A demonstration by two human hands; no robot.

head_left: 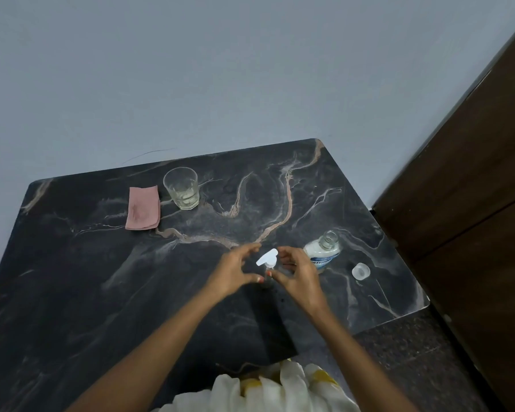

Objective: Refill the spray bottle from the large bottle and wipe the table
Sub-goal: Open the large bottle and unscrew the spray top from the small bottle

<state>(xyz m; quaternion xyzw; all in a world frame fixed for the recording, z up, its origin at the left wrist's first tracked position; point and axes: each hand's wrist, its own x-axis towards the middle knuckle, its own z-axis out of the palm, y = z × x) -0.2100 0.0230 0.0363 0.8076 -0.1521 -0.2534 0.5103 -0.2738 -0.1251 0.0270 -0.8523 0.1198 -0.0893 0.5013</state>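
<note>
The spray bottle (267, 258) stands straight up in mid-frame, right between my left hand (235, 272) and right hand (299, 273), both curved round it and equally near, though I cannot tell if either grip really pinches it.

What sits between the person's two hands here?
In the head view, the small spray bottle, white nozzle on top, stands between the left hand and the right hand.
</note>
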